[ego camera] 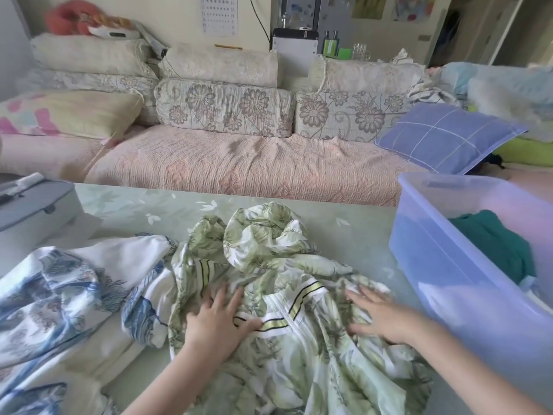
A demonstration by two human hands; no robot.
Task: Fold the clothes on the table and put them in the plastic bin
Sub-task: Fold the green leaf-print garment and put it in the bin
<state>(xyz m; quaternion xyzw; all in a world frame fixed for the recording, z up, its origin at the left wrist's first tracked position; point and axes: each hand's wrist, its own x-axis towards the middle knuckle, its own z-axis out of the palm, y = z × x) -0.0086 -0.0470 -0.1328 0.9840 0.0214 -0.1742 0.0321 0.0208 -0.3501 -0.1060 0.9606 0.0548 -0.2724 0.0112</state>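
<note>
On the table (353, 235), at the near edge, lies the green leaf-print garment (269, 295), crumpled; it looks light, limp and slippery, best taken at its striped waistband; the left hand (217, 322) and right hand (378, 317) press flat on it, fingers spread; a blue-print garment (74, 289) lies left; the plastic bin (443, 265) stands right, something dark green inside.

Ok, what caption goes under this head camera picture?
Left hand and right hand flat on the green leaf-print garment, plastic bin alongside.
</note>
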